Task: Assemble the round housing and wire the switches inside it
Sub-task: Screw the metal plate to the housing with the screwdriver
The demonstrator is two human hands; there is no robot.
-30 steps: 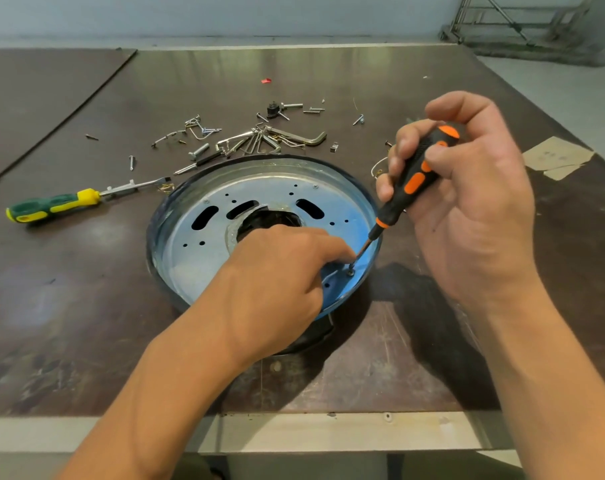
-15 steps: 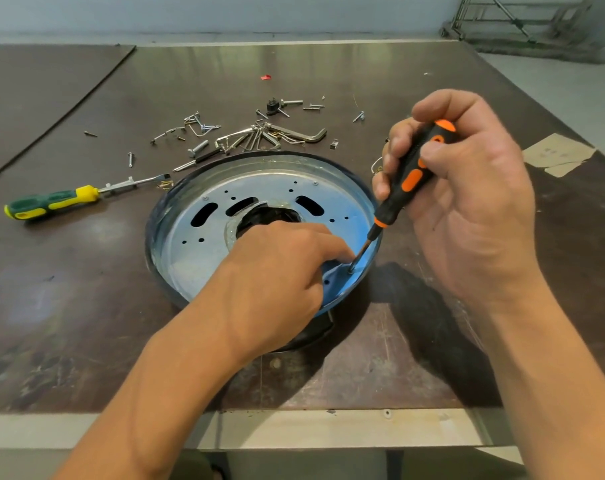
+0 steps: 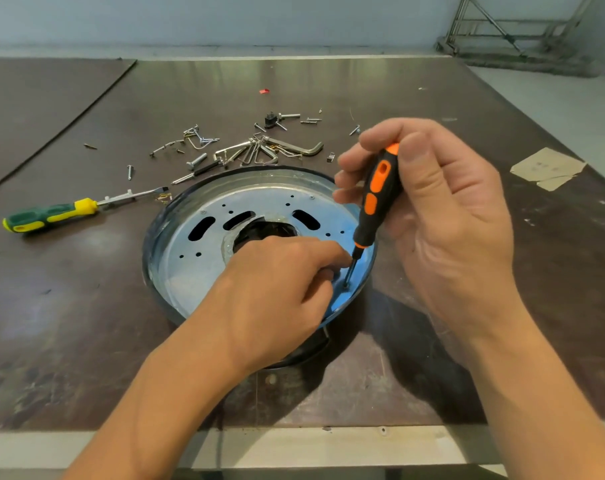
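Two screwdrivers, one round housing (image 3: 190, 258). The housing is a shallow metal pan with a blue-tinted plate, three oblong slots and a central opening. It lies flat on the brown table (image 3: 86, 323), near its front edge. The right hand (image 3: 446, 216) wraps curled fingers and thumb round the orange-and-black screwdriver (image 3: 377, 192), tip down at the plate's right side. The left hand (image 3: 277, 292) rests on the plate, its fingers curled against the shaft; whether they pinch anything cannot be told. The green-and-yellow screwdriver (image 3: 48, 216) lies to the left.

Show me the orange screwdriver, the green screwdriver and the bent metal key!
orange screwdriver (image 3: 377, 192): head view, on its black-and-orange handle.
green screwdriver (image 3: 41, 218): head view, on its green handle.
bent metal key (image 3: 303, 150): head view, on its long arm near the bend.
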